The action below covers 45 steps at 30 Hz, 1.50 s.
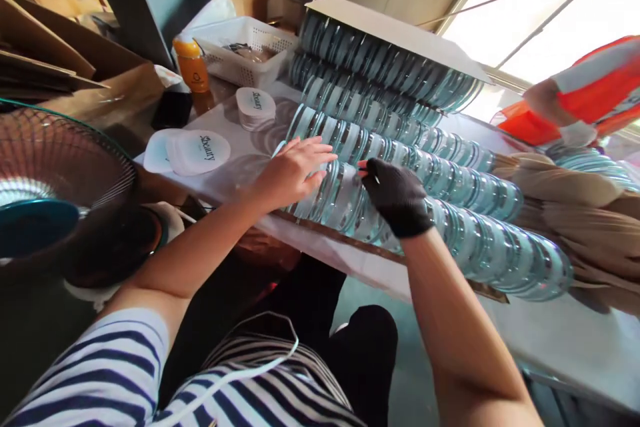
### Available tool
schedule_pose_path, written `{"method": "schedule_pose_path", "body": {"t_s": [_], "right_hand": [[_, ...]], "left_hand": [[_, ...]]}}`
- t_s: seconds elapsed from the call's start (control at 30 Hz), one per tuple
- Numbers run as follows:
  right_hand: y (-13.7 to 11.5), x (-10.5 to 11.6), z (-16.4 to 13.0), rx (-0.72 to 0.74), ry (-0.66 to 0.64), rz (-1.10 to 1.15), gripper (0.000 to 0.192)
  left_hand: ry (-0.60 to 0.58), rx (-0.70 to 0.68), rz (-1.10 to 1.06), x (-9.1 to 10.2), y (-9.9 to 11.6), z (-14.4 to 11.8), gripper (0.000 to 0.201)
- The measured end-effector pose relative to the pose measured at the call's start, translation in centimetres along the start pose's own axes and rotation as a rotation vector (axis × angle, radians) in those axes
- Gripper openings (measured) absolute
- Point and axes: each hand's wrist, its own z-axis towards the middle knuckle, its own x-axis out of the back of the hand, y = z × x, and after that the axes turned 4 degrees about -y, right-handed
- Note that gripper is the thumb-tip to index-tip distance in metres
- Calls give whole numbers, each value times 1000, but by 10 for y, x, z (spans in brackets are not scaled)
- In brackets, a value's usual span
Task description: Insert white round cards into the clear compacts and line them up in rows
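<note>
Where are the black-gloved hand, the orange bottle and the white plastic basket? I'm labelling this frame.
black-gloved right hand [397, 197], head view, back of the glove.
orange bottle [193, 67], head view, middle of its body.
white plastic basket [235, 70], head view, front wall.

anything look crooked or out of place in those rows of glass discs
Nothing stands out. The glass discs lean in even, overlapping rows; the left hand rests on the near row's end and the gloved right hand pinches one disc.
</note>
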Motion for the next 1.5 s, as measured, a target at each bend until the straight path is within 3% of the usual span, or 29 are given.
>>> {"method": "schedule_pose_path", "body": {"t_s": [0.07, 0.17, 0.33, 0.4, 0.47, 0.6, 0.7, 0.77, 0.9, 0.97, 1.03, 1.17, 1.23, 1.3, 1.37, 1.5], "right_hand": [[18, 12, 41, 20, -193, 12, 32], [24, 14, 89, 205, -424, 81, 36], [9, 8, 123, 305, -661, 73, 44], [6, 7, 124, 380, -704, 117, 45], [5, 8, 120, 437, -622, 84, 41], [1, 21, 88, 362, -343, -52, 24], [-10, 24, 39, 350, -223, -32, 27], [-21, 10, -4, 358, -233, -66, 34], [-37, -45, -81, 435, -312, -124, 51], [-34, -59, -101, 438, -294, -94, 49], [-18, -52, -101, 366, -219, -49, 43], [33, 1, -54, 10, 39, -13, 40], [54, 20, -16, -57, -53, -46, 40], [65, 25, 23, -25, -270, -69, 43], [65, 19, 56, 94, -447, -70, 44], [58, 9, 92, 342, -577, -41, 39]], "left_hand": [[-47, -14, 45, -9, 10, 7, 36], [-66, -14, 86, -20, 13, 12, 36], [-75, -27, 87, -22, 8, 11, 37], [-88, -25, 86, -20, 7, 11, 38], [-99, -17, 83, -18, 7, 11, 38], [-124, -11, 91, -17, 7, 11, 39], [-118, -4, 85, -18, 7, 11, 39], [-114, -2, 76, -19, 6, 11, 40], [-129, -9, 78, -18, 3, 11, 41], [-138, -18, 89, -16, 2, 12, 41], [-134, -19, 114, -13, 5, 13, 40], [-127, -55, 122, -16, 26, 20, 42], [-142, -99, 80, -24, 38, 26, 45], [-154, -124, 65, -35, 46, 30, 46], [-157, -133, 77, -45, 48, 33, 45], [-152, -146, 87, -53, 43, 33, 45]]}}
